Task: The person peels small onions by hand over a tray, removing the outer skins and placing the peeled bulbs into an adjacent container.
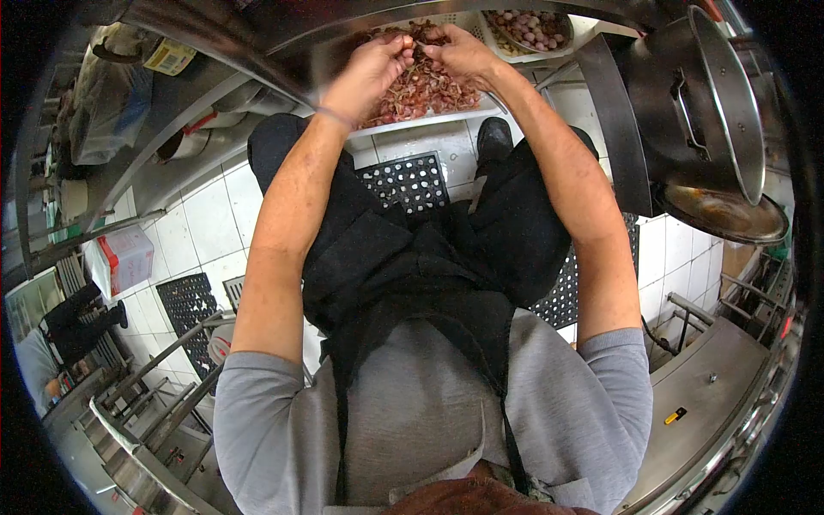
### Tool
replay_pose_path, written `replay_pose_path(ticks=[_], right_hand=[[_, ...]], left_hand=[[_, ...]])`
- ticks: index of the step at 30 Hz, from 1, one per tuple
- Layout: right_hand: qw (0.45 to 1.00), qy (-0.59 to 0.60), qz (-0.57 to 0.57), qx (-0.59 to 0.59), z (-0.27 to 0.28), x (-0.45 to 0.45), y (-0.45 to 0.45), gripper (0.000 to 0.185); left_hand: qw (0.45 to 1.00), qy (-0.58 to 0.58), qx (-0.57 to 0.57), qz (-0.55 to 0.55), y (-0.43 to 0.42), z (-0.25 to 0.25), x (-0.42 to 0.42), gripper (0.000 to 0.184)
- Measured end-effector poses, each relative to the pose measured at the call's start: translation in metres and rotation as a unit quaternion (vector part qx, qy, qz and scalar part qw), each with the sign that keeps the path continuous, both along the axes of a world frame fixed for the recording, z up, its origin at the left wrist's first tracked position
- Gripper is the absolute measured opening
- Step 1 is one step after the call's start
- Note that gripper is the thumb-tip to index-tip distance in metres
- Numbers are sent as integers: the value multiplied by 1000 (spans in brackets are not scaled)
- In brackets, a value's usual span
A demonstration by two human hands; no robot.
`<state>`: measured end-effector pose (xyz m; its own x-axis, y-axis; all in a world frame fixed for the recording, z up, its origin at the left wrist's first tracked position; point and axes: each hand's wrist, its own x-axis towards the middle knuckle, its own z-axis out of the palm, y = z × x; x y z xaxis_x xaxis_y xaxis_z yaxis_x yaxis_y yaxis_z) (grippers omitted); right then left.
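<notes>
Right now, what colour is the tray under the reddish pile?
White; the tray shows best at its near rim, in the head view.

Reddish-brown and purplish skins (pixel 429 90) fill a white tray (pixel 421 122) at twelve o'clock, with pinkish-purple bulbs (pixel 532 27) at one. Centrally, a plain grey shirt (pixel 412 386) meets a black apron (pixel 455 316) above white tiles (pixel 199 219) and a black mat (pixel 394 184) patterned with pale dots. The box (pixel 125 260) at nine is red and white.
</notes>
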<state>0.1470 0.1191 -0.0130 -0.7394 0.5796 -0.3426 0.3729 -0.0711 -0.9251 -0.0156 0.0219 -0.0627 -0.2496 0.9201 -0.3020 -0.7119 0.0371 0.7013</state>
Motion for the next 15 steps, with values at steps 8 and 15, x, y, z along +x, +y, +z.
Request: replay_pose_path(ticks=[8,15], right_hand=[[997,24,24,73,-2,-6,-2,48],[998,47,18,44,4,-6,-4,35]], left_hand=[[1000,12,9,-1,3,11,12,24],[998,19,49,-18,6,11,9,23]])
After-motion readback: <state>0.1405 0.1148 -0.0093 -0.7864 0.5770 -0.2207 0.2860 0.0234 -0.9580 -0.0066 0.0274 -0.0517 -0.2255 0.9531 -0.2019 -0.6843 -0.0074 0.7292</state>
